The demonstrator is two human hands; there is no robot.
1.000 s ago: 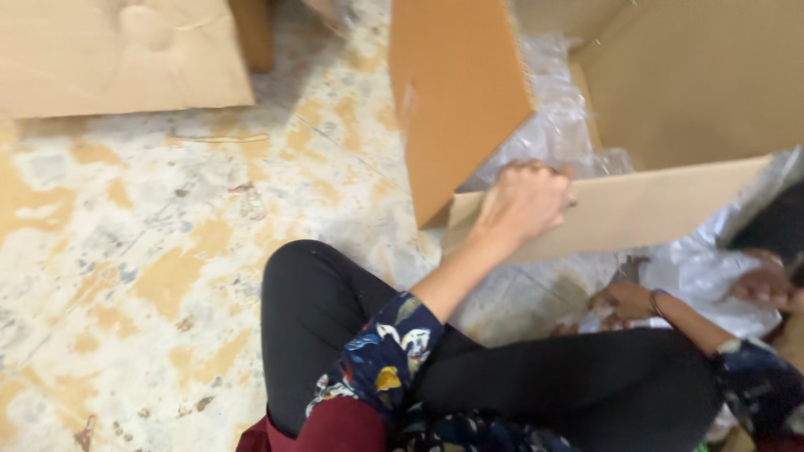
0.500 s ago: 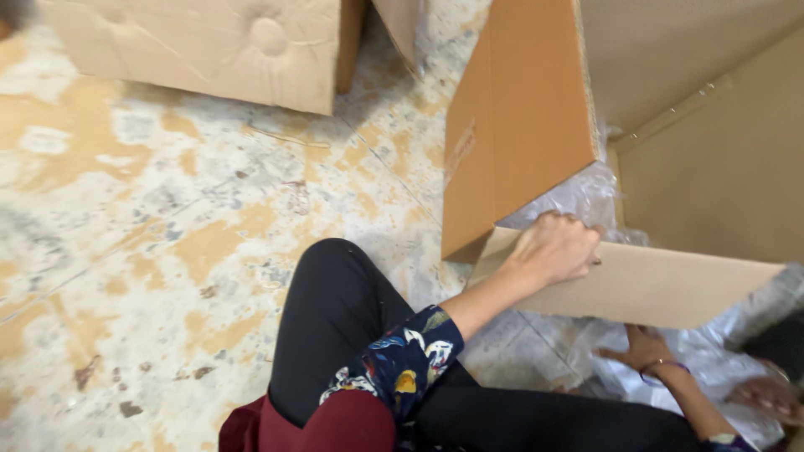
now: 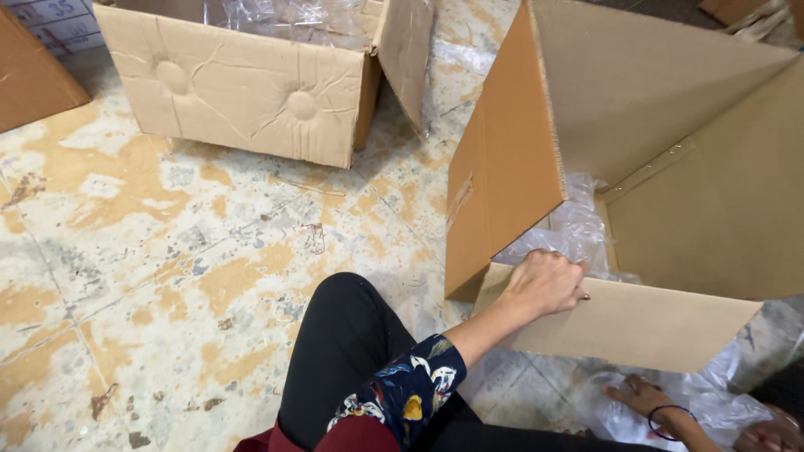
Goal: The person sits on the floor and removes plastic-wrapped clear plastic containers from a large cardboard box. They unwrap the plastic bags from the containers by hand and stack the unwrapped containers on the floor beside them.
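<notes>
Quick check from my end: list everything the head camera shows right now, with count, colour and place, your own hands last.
open box: 1, brown cardboard, right, flaps up
plastic film: clear, crumpled inside the open box
second box: 1, brown, dented, top left, clear plastic inside
third box: 1, brown, only a corner shows at the far left edge
plastic sheet: clear, on the floor at bottom right
floor: worn, cream and tan patches
leg: black trousers, bottom centre
sleeve: dark blue floral, on the left forearm
left hand: grips the near flap of the open box
right hand: flat on the plastic sheet, dark band at the wrist
</notes>
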